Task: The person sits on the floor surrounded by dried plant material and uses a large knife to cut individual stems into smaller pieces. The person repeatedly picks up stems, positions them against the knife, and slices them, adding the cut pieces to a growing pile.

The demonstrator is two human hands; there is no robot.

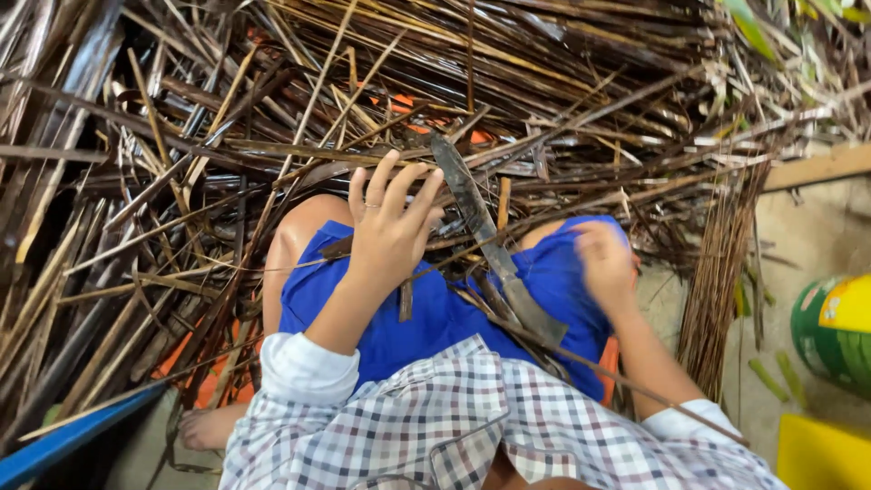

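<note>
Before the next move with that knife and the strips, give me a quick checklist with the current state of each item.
1. Knife at rest: lies across the blue lap, neither hand on it. Ok.
2. Left hand clear of blade: open, fingers spread, close beside it. Not ok.
3. Right hand steady: blurred. Cannot tell.
4. Strip in hand: neither hand visibly grips one. Not ok.
5. Strip pile within reach: heaped just past the knees. Ok.
6. Blade edge direction: cannot tell.
</note>
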